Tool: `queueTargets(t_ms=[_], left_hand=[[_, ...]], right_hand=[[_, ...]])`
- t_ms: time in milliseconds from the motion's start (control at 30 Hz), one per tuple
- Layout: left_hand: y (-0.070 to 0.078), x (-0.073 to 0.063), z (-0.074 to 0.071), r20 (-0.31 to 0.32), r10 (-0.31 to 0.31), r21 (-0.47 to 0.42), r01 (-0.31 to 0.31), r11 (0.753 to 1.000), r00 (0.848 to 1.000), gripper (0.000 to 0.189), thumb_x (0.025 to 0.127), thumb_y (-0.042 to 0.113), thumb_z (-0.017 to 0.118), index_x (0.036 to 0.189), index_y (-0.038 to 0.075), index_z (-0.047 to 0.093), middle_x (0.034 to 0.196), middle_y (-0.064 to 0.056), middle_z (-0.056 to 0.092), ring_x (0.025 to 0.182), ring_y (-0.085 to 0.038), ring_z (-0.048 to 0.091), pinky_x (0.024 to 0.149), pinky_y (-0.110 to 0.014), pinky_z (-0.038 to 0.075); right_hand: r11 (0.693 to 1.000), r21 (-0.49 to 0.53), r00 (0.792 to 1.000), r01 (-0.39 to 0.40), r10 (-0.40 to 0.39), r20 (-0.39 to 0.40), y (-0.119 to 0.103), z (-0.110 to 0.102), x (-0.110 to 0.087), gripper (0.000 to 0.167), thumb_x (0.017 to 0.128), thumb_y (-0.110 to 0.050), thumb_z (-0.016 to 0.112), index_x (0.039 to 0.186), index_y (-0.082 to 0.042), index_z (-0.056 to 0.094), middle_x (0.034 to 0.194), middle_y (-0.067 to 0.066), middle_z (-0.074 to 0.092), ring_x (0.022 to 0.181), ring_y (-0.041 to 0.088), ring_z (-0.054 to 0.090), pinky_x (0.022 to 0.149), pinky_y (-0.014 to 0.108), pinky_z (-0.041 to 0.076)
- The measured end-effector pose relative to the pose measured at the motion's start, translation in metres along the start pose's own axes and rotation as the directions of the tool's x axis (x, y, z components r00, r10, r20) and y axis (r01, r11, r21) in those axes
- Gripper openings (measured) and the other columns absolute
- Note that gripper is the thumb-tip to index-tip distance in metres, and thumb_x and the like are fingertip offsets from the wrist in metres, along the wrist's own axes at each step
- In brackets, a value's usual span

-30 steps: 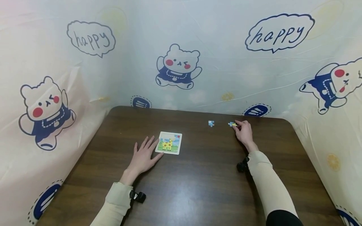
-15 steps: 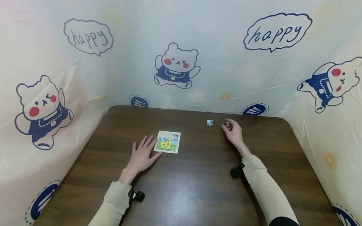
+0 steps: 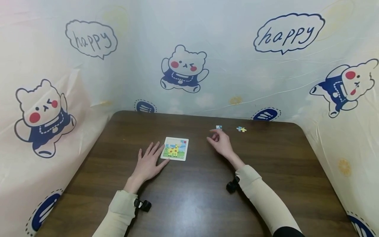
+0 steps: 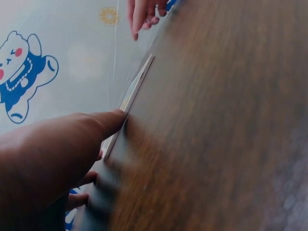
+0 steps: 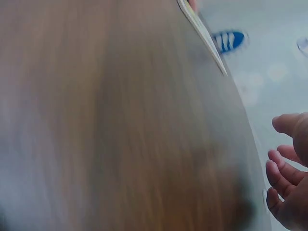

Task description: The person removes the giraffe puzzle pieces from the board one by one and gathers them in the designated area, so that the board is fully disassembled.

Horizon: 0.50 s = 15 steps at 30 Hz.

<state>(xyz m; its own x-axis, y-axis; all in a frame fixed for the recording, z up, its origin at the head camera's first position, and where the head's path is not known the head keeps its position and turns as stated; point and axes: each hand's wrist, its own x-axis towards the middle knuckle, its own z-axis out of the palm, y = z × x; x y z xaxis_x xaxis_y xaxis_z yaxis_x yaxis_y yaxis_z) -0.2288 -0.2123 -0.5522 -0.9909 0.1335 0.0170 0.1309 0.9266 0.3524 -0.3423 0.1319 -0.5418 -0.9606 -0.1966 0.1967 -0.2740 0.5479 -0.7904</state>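
Note:
A white-framed square jigsaw puzzle [image 3: 179,152] with a yellow giraffe lies flat left of the table's middle. Spread out, my left hand [image 3: 147,164] touches its left side, with the thumb at the lower edge. My right hand [image 3: 221,144] hovers right of the puzzle, fingers loosely bent. Its thumb and fingertips stand apart in the right wrist view, with nothing visible between them. Just beyond it lies a small blue jigsaw piece [image 3: 219,126], partly hidden by the fingers. Farther right is a blue and yellow jigsaw bit [image 3: 241,129]; whether one piece or two I cannot tell.
The brown wooden table [image 3: 189,204] has rounded far corners. A pale curtain [image 3: 237,72] printed with bears and "happy" bubbles hangs behind it and along both sides. A small black camera sits on each wrist.
My right hand has left the blue and yellow bit at the right and moved left, close to the blue piece. My left hand has stayed at the puzzle. The head view shifted slightly.

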Motion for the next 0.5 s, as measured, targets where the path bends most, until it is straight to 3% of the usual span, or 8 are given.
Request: queueTargets(t_ms=[267,500], left_hand=[[-0.001,0.000,0.000,-0.004,0.002,0.005,-0.002,1.000,1.000,0.081,0.106,0.055,0.066,0.172,0.017,0.039,0.181,-0.018,0.031,0.170,-0.046,0.023,0.128,-0.086,0.012],[-0.001,0.000,0.000,-0.003,0.002,0.010,-0.002,1.000,1.000,0.081,0.106,0.055,0.066,0.172,0.017,0.039,0.181,-0.018,0.031,0.170,-0.046,0.023,0.128,-0.086,0.012]], right_hand=[[0.999,0.036,0.994,0.031,-0.035,0.105,-0.032,0.040,-0.003,0.039,0.099,-0.014,0.082,0.134,0.000,0.072,0.098,0.014,0.072,0.081,0.017,0.062,0.072,0.022,0.048],[0.995,0.035,0.977,0.088,-0.094,0.192,-0.045,0.068,-0.001,0.034,0.100,-0.013,0.081,0.131,-0.002,0.074,0.098,0.014,0.069,0.080,0.014,0.056,0.072,0.022,0.044]])
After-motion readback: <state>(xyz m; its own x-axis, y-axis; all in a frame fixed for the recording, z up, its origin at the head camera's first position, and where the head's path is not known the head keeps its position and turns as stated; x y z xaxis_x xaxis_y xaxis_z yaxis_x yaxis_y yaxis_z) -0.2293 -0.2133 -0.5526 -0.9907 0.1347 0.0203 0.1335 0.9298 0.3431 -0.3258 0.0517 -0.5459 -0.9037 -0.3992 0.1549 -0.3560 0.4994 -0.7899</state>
